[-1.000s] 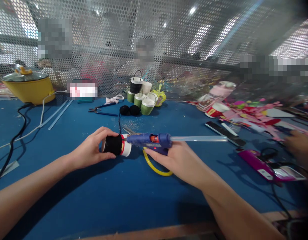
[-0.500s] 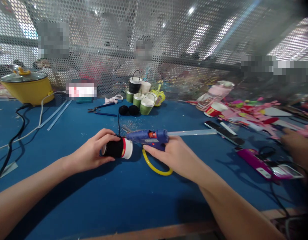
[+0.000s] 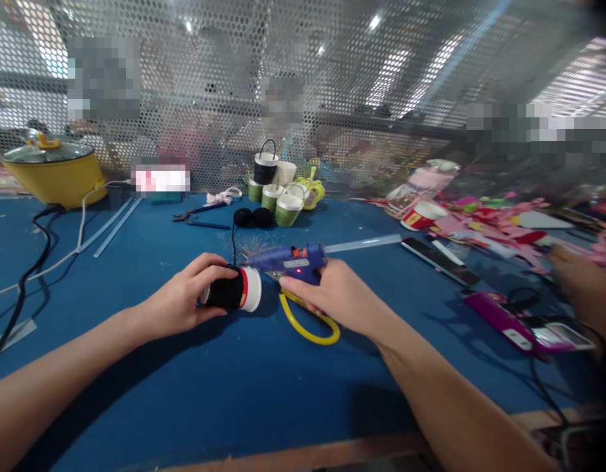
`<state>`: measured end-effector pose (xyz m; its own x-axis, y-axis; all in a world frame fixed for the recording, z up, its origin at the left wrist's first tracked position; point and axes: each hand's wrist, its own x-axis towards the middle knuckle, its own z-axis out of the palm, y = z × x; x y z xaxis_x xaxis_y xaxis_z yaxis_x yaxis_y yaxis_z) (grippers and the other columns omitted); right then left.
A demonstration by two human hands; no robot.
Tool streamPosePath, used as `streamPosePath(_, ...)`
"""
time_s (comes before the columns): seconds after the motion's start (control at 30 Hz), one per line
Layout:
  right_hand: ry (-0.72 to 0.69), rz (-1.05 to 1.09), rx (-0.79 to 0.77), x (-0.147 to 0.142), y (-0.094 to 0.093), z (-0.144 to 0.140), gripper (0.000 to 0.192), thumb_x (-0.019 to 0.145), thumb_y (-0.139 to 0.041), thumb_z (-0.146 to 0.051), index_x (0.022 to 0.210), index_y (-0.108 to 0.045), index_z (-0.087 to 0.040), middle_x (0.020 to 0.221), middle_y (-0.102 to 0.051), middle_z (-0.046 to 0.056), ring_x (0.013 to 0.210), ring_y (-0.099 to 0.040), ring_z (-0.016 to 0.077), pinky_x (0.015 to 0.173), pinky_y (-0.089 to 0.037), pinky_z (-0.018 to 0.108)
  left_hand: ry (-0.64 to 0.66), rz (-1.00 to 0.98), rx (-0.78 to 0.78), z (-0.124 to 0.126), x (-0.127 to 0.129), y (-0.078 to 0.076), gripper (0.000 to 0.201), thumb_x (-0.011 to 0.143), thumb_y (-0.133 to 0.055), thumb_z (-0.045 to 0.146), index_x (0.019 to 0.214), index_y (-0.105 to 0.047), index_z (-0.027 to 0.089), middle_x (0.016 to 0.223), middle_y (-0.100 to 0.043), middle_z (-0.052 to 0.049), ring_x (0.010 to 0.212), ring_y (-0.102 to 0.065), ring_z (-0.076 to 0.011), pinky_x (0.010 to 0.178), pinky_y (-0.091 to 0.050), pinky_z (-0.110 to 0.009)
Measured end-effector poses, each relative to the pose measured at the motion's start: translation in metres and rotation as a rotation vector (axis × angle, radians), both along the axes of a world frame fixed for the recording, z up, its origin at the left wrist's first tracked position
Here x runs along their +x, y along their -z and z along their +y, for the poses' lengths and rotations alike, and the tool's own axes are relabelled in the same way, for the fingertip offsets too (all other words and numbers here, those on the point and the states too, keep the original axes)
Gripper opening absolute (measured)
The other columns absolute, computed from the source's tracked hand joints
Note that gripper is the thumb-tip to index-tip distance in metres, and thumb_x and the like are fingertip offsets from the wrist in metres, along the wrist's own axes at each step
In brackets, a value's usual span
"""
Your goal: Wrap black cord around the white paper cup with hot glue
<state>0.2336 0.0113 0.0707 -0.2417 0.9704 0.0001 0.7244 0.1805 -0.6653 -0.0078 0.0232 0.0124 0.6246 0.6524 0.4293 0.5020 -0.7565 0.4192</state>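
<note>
My left hand (image 3: 194, 288) is closed around a paper cup (image 3: 252, 289) lying on its side, its lower part wrapped in black yarn. A red band shows beside the white rim, which faces right. In my right hand (image 3: 332, 288) is a blue glue gun (image 3: 287, 260), its red light on and a clear glue stick (image 3: 364, 244) sticking out of the back. The nozzle is at the cup's upper edge near the red band; whether it touches is unclear. Yellow-handled scissors (image 3: 308, 334) lie under my right hand. A yarn strand runs from the cup toward black yarn balls (image 3: 253, 217).
Several wrapped cups (image 3: 287, 208) stand behind the yarn, with pliers (image 3: 204, 216) to their left. A yellow pot (image 3: 57, 174) sits far left. At right lie a purple power strip (image 3: 509, 321), pink scraps (image 3: 509, 226) and another person's hand (image 3: 578, 278).
The rear of the glue gun has swung up and its glue stick now tilts upward to the right. My right hand has shifted slightly left; the left hand and cup have hardly moved.
</note>
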Motion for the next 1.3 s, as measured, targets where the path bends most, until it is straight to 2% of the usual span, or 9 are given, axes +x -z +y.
streamPosePath(0.1, 0.044, 0.193, -0.062, 0.006, 0.004, 0.011, 0.023, 0.071, -0.06, -0.037, 0.065, -0.051, -0.017, 0.048, -0.052, -0.003, 0.041, -0.047, 0.0087, 0.045, -0.04, 0.023, -0.028, -0.034, -0.018, 0.001, 0.0, -0.001, 0.041, 0.075, -0.062, 0.022, 0.112, -0.043, 0.02, 0.113, -0.046, -0.01, 0.105, -0.05, -0.0231, 0.088, -0.046, -0.039)
streamPosePath(0.23, 0.188, 0.342, -0.003, 0.016, 0.015, 0.034, 0.021, 0.07, -0.061, -0.034, 0.074, -0.055, -0.015, 0.064, -0.06, 0.002, 0.057, -0.056, 0.0117, 0.055, -0.045, 0.025, -0.04, -0.065, -0.036, 0.001, 0.0, -0.001, 0.041, 0.076, -0.062, 0.024, 0.112, -0.043, 0.02, 0.112, -0.046, -0.01, 0.106, -0.048, -0.0228, 0.09, -0.044, -0.04)
streamPosePath(0.4, 0.228, -0.02, 0.042, 0.025, 0.03, 0.06, 0.032, 0.083, -0.042, -0.04, 0.064, -0.051, -0.016, 0.065, -0.063, 0.006, 0.053, -0.055, 0.0114, 0.055, -0.044, 0.026, -0.031, -0.083, -0.022, 0.0, 0.001, 0.0, 0.04, 0.076, -0.062, 0.023, 0.112, -0.044, 0.019, 0.113, -0.046, -0.01, 0.108, -0.048, -0.0231, 0.09, -0.044, -0.041)
streamPosePath(0.53, 0.281, -0.189, 0.06, 0.029, 0.043, 0.076, 0.035, 0.079, -0.046, -0.045, 0.057, -0.049, -0.019, 0.051, -0.055, 0.004, 0.049, -0.054, 0.016, 0.053, -0.041, 0.03, -0.012, -0.075, -0.005, -0.002, 0.003, 0.0, 0.041, 0.076, -0.062, 0.022, 0.112, -0.044, 0.019, 0.115, -0.045, -0.011, 0.108, -0.048, -0.0241, 0.089, -0.045, -0.042)
streamPosePath(0.7, 0.312, -0.305, 0.193, 0.023, 0.048, 0.079, 0.026, 0.075, -0.055, -0.038, 0.059, -0.056, -0.018, 0.073, -0.06, 0.01, 0.08, -0.057, 0.0247, 0.069, -0.041, 0.035, 0.04, -0.086, 0.036, -0.005, 0.005, 0.001, 0.04, 0.077, -0.06, 0.018, 0.114, -0.043, 0.02, 0.116, -0.045, -0.012, 0.108, -0.048, -0.0231, 0.09, -0.045, -0.04)
streamPosePath(0.8, 0.186, -0.266, 0.25, 0.01, 0.036, 0.066, 0.029, 0.08, -0.048, -0.039, 0.069, -0.063, -0.017, 0.085, -0.062, 0.011, 0.089, -0.055, 0.024, 0.077, -0.039, 0.035, 0.075, -0.094, 0.056, -0.007, 0.007, 0.002, 0.042, 0.077, -0.06, 0.017, 0.115, -0.043, 0.02, 0.117, -0.045, -0.012, 0.11, -0.047, -0.0241, 0.091, -0.045, -0.042)
streamPosePath(0.97, -0.183, 0.144, -0.129, -0.021, 0.017, 0.037, 0.052, 0.085, -0.033, -0.055, 0.085, -0.068, -0.018, 0.094, -0.067, 0.007, 0.088, -0.059, 0.0186, 0.082, -0.04, 0.032, 0.145, -0.078, 0.056, -0.01, 0.008, 0.002, 0.046, 0.077, -0.059, 0.016, 0.118, -0.04, 0.021, 0.122, -0.044, -0.014, 0.114, -0.045, -0.0257, 0.093, -0.044, -0.045)
streamPosePath(1.13, -0.206, 0.381, -0.378, -0.036, 0.016, 0.029, 0.058, 0.08, -0.035, -0.063, 0.082, -0.069, -0.016, 0.087, -0.069, 0.008, 0.087, -0.06, 0.0188, 0.082, -0.043, 0.033, 0.2, -0.048, 0.077, -0.012, 0.009, 0.001, 0.048, 0.077, -0.059, 0.013, 0.12, -0.039, 0.02, 0.127, -0.04, -0.015, 0.119, -0.04, -0.0259, 0.096, -0.042, -0.045)
streamPosePath(1.3, -0.228, 0.539, -0.392, -0.038, 0.024, 0.027, 0.049, 0.076, -0.047, -0.059, 0.084, -0.067, -0.015, 0.08, -0.067, 0.006, 0.084, -0.06, 0.0178, 0.076, -0.045, 0.031, 0.16, -0.028, 0.087, -0.014, 0.01, -0.001, 0.051, 0.074, -0.062, 0.009, 0.117, -0.041, 0.024, 0.13, -0.031, -0.013, 0.119, -0.039, -0.0278, 0.096, -0.041, -0.048)
